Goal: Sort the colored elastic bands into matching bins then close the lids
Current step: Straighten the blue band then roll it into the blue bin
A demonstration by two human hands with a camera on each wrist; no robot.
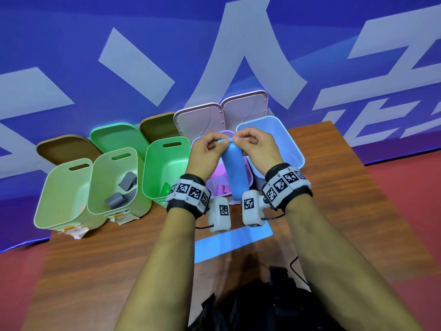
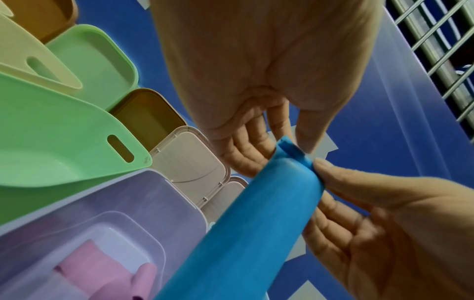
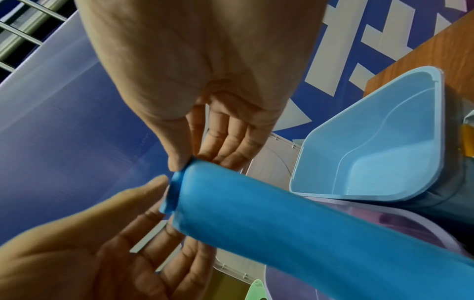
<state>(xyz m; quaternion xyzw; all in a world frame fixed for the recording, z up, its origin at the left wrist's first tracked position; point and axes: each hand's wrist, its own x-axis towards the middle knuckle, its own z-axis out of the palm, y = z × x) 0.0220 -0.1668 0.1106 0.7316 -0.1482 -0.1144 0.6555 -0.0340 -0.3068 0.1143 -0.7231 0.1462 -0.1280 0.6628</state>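
Observation:
A wide blue elastic band (image 1: pixel 235 170) hangs over the lavender bin (image 1: pixel 250 181). My left hand (image 1: pixel 218 144) and right hand (image 1: pixel 239 139) both pinch its top end, thumbs nearly touching. In the left wrist view the left hand (image 2: pixel 290 142) pinches the folded edge of the blue band (image 2: pixel 256 223). In the right wrist view the right hand (image 3: pixel 195 158) holds the same end of the band (image 3: pixel 282 213). The empty blue bin (image 1: pixel 296 149) stands just right of my hands. Pink bands (image 1: pixel 220 188) lie in the lavender bin.
Left of the lavender bin stand a green bin (image 1: pixel 155 173) holding a green band (image 1: pixel 165 188) and two pale green bins; one pale green bin (image 1: pixel 102 185) holds grey bands (image 1: pixel 127 181). Open lids (image 1: pixel 200 120) lean against the blue wall. A blue tape patch (image 1: pixel 231 242) marks the wooden table.

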